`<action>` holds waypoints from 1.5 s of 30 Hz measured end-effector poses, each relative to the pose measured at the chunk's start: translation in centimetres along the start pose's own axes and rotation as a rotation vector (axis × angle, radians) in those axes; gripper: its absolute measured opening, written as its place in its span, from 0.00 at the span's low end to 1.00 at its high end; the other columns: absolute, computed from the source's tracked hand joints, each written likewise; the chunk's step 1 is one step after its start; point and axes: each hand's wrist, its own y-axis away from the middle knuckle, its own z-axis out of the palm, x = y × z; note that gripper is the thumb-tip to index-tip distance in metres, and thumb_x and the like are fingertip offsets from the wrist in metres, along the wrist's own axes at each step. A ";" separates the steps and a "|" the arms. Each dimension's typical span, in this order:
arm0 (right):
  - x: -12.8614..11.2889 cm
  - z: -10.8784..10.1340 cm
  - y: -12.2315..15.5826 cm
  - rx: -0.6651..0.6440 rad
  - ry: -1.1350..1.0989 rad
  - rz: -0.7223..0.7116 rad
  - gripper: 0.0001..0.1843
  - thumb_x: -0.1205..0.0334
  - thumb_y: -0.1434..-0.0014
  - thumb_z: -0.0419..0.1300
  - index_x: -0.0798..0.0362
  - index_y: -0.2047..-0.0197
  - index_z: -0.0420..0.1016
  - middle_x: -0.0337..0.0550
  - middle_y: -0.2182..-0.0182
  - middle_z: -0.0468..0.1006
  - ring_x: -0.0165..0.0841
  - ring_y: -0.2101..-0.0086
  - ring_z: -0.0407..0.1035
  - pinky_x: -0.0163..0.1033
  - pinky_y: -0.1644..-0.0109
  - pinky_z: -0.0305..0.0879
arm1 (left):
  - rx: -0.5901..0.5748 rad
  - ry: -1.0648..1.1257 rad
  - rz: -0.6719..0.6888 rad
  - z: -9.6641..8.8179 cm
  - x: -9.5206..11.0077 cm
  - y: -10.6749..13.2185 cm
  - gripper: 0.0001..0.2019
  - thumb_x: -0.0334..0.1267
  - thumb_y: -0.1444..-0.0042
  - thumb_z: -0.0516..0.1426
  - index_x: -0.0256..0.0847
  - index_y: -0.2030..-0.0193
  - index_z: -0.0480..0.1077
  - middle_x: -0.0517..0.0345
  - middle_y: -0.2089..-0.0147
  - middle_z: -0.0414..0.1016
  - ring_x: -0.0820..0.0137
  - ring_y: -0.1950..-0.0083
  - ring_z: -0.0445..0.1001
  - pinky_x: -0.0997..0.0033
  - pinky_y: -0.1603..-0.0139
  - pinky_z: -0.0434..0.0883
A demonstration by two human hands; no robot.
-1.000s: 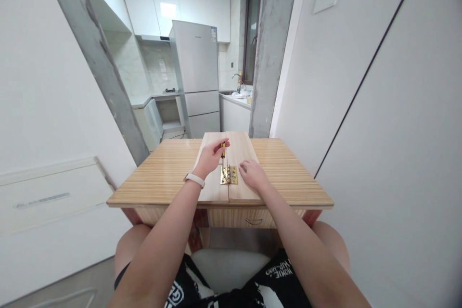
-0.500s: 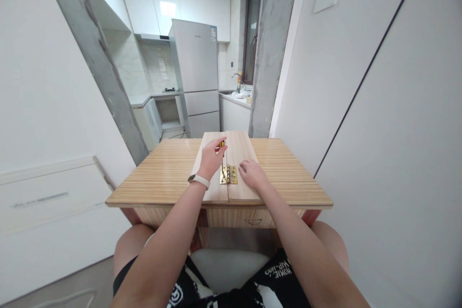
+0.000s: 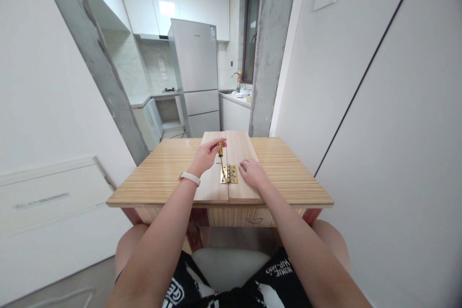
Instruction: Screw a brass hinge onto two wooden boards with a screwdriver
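My left hand [image 3: 208,155] pinches the yellow-and-black handle of a screwdriver [image 3: 220,149] from above. The shaft points down, its tip at the left leaf of a brass hinge [image 3: 228,174]. That hinge lies open across the seam between two pale wooden boards, a left board [image 3: 211,192] and a right board [image 3: 243,192]. Screw heads show on its right leaf. My right hand [image 3: 251,172] rests on the right board beside the hinge, fingers curled; whether anything is under the fingertips is hidden.
The boards lie on a striped wooden table [image 3: 159,173] with a drawer handle [image 3: 253,221] at its front. White wall panels [image 3: 390,154] stand to the right. Beyond the table are a grey fridge [image 3: 197,57] and a sink counter [image 3: 234,106].
My left hand has turned and shifted slightly left around the screwdriver handle, with the wrist lower and further out. More of the screwdriver now shows. My right hand stays in place.
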 end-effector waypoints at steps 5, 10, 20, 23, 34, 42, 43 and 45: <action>0.0 -0.1 0.0 -0.008 0.016 -0.004 0.16 0.53 0.24 0.54 0.50 0.48 0.82 0.50 0.47 0.82 0.40 0.44 0.71 0.42 0.36 0.60 | 0.081 0.014 -0.047 0.5 -0.6 0.0 0.17 0.36 0.34 0.59 0.40 0.40 0.80 0.50 0.52 0.86 0.63 0.49 0.85 0.60 0.43 0.80; -0.3 -0.3 0.0 -0.019 0.020 0.000 0.17 0.53 0.24 0.54 0.50 0.47 0.82 0.50 0.46 0.82 0.40 0.43 0.70 0.42 0.35 0.59 | 0.212 -0.143 -0.020 1.2 -0.8 0.0 0.15 0.37 0.34 0.62 0.44 0.43 0.82 0.50 0.50 0.86 0.64 0.53 0.84 0.61 0.47 0.81; -0.4 -0.5 0.0 -0.031 0.019 0.015 0.16 0.54 0.24 0.54 0.49 0.47 0.82 0.50 0.46 0.82 0.40 0.43 0.70 0.42 0.34 0.59 | 0.127 -0.089 0.054 1.3 -1.2 0.3 0.18 0.36 0.29 0.56 0.44 0.35 0.76 0.47 0.39 0.82 0.61 0.39 0.81 0.58 0.37 0.78; -0.5 -0.5 0.0 -0.033 0.016 0.015 0.17 0.53 0.24 0.54 0.49 0.47 0.82 0.50 0.46 0.82 0.40 0.43 0.70 0.42 0.35 0.59 | 0.073 0.033 0.027 1.0 -1.4 0.2 0.18 0.36 0.30 0.57 0.41 0.37 0.76 0.46 0.42 0.83 0.61 0.39 0.82 0.56 0.36 0.77; -0.5 -0.6 0.0 -0.033 0.025 0.022 0.17 0.53 0.24 0.54 0.49 0.47 0.82 0.51 0.46 0.82 0.41 0.43 0.70 0.43 0.35 0.60 | 0.282 -0.156 -0.051 1.8 -0.5 0.3 0.17 0.39 0.36 0.65 0.45 0.41 0.82 0.52 0.52 0.87 0.62 0.55 0.85 0.59 0.47 0.81; -0.3 -0.4 0.0 -0.014 0.010 0.002 0.16 0.54 0.24 0.54 0.49 0.49 0.82 0.50 0.47 0.82 0.40 0.44 0.70 0.42 0.35 0.60 | 0.203 -0.119 -0.009 1.0 -0.7 0.2 0.17 0.38 0.33 0.63 0.43 0.39 0.79 0.49 0.47 0.85 0.63 0.49 0.84 0.60 0.45 0.81; -0.3 -0.4 0.0 -0.009 0.011 0.001 0.16 0.54 0.24 0.54 0.49 0.49 0.82 0.49 0.48 0.82 0.40 0.44 0.71 0.42 0.35 0.60 | 0.178 -0.074 0.004 1.0 -0.9 0.2 0.17 0.38 0.32 0.61 0.43 0.39 0.78 0.47 0.44 0.84 0.62 0.45 0.83 0.59 0.42 0.80; -0.3 -0.4 0.0 -0.009 0.014 0.001 0.16 0.54 0.24 0.54 0.49 0.49 0.82 0.49 0.48 0.82 0.40 0.44 0.71 0.42 0.36 0.60 | 0.116 0.028 0.024 0.9 -1.1 0.2 0.16 0.37 0.31 0.59 0.42 0.38 0.76 0.45 0.40 0.81 0.61 0.38 0.81 0.57 0.37 0.78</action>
